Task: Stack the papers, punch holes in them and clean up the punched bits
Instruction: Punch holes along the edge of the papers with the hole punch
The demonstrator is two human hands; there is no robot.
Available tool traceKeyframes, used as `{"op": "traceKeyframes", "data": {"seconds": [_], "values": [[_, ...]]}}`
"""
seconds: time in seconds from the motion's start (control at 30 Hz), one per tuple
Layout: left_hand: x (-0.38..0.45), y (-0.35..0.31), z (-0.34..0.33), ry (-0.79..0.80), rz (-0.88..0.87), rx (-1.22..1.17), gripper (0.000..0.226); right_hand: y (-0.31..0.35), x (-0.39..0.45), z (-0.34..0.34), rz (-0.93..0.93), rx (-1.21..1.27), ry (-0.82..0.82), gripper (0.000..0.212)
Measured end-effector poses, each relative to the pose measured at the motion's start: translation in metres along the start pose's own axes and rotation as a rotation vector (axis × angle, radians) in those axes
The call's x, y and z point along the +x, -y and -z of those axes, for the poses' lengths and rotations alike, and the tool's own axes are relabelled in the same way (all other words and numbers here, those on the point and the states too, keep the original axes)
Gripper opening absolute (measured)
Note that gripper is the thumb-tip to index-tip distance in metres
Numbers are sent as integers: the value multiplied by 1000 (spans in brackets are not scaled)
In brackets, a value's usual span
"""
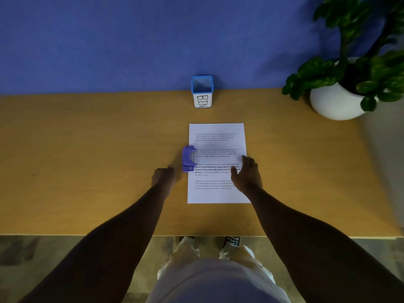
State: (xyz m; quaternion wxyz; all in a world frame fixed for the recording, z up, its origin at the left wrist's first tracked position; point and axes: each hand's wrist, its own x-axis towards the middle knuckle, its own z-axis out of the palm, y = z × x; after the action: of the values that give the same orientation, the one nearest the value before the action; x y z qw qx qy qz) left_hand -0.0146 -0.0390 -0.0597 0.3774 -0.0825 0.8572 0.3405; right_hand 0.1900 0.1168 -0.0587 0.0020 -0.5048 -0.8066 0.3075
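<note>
A stack of white printed papers (216,147) lies in the middle of the wooden desk (87,160). A purple hole punch (188,159) sits on the stack's left edge, about halfway along it. My left hand (163,177) is just left of and below the punch, its fingers curled and holding nothing. My right hand (246,173) rests on the right part of the papers with its fingers spread. A small blue-rimmed white box marked BIN (202,91) stands at the back of the desk, beyond the papers.
A white pot with a leafy green plant (336,99) stands at the back right corner. A blue wall (131,40) runs behind the desk. The desk's front edge is near my body, with the floor and my shoes below.
</note>
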Motion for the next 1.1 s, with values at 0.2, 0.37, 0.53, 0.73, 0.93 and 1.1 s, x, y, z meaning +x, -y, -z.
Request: {"op": "traceKeyframes", "data": {"seconds": [0.2,0.37,0.53,0.73,0.93,1.1], "values": [[-8,10,-15,45,30,28,33,-7,-7,4,-64,75,16,55],[-20,10,-22,2,6,136,28,-11,-13,6,-128,109,20,55],[-21,13,-27,28,25,138,30,-12,-16,7,-168,127,12,52],[-28,14,-32,-14,11,158,12,-14,-19,7,-219,143,4,51],[-39,13,-36,6,-16,120,12,-18,-22,7,-274,158,-16,48],[-45,12,-40,44,-61,118,6,-23,-24,10,-326,176,-23,47]]}}
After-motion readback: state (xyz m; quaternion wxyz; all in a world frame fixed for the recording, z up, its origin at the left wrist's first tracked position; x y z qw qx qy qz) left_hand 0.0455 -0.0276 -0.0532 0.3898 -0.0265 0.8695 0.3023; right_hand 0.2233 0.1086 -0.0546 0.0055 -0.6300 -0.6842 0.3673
